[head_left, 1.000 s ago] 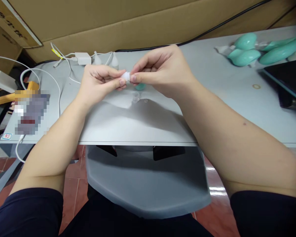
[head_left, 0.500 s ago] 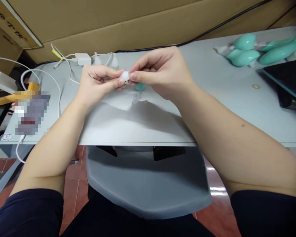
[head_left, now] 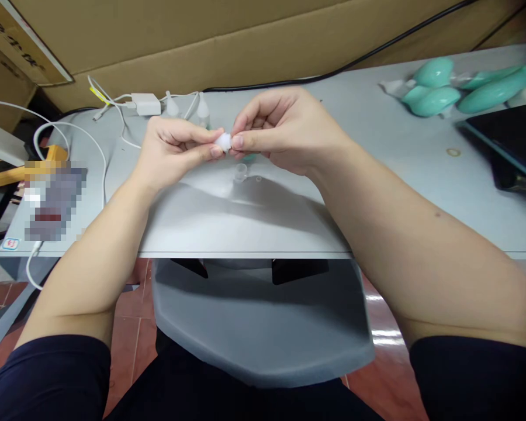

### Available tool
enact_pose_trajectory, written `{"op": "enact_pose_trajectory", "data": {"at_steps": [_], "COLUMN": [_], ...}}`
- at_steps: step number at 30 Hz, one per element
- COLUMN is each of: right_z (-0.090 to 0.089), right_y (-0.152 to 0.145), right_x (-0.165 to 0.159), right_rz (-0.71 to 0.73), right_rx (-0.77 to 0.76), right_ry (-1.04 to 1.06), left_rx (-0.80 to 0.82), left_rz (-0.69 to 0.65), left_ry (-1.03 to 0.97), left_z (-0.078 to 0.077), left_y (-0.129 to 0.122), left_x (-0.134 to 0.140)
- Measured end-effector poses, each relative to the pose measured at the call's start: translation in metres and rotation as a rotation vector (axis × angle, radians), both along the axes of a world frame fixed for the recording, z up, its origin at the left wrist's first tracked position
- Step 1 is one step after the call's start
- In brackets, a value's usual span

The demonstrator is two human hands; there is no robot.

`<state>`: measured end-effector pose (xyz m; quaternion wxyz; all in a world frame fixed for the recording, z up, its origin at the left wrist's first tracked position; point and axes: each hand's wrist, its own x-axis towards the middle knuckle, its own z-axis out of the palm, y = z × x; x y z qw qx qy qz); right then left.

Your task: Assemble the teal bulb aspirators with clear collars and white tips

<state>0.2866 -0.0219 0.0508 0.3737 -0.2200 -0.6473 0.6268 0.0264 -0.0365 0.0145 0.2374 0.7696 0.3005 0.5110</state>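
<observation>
Above the table, my left hand (head_left: pixel 175 146) pinches a small white plastic piece (head_left: pixel 223 142) between thumb and fingers. My right hand (head_left: pixel 280 128) grips the other end of that piece with thumb and fingertips; its remaining fingers are curled. The fingers cover much of the piece. On the table below the hands stands a small clear cup-like part (head_left: pixel 241 172), with a tiny ring (head_left: pixel 258 179) beside it. A teal part (head_left: pixel 249 157) shows just behind the right fingers. Two white pointed nozzle-shaped pieces (head_left: pixel 203 110) stand behind my left hand.
Teal bulb-shaped items (head_left: pixel 433 100) lie at the back right, near a dark flat device (head_left: pixel 508 146) and a thin tan ring (head_left: pixel 453 152). White cables, a charger (head_left: pixel 146 104) and a blurred-out phone (head_left: pixel 56 202) occupy the left. Cardboard (head_left: pixel 228 52) walls the back.
My right hand has turned slightly and shifted a little at the white piece. Both hands keep their hold. The whole view has shifted slightly.
</observation>
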Motion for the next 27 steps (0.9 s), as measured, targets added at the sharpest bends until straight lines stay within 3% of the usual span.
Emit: {"op": "enact_pose_trajectory", "data": {"at_steps": [19, 24, 27], "right_z": [-0.002, 0.002, 0.015], "right_y": [0.001, -0.003, -0.005], "right_x": [-0.006, -0.006, 0.006], "right_rz": [0.119, 0.040, -0.004], "right_rx": [-0.108, -0.014, 0.094], "right_ry": [0.079, 0.015, -0.113], "left_rx": [0.085, 0.025, -0.025], "left_rz": [-0.157, -0.067, -0.018], "left_ry": [-0.011, 0.018, 0.056], "left_z": [0.006, 0.007, 0.015], "left_y": [-0.001, -0.004, -0.011], "left_x": [-0.001, 0.000, 0.003]}}
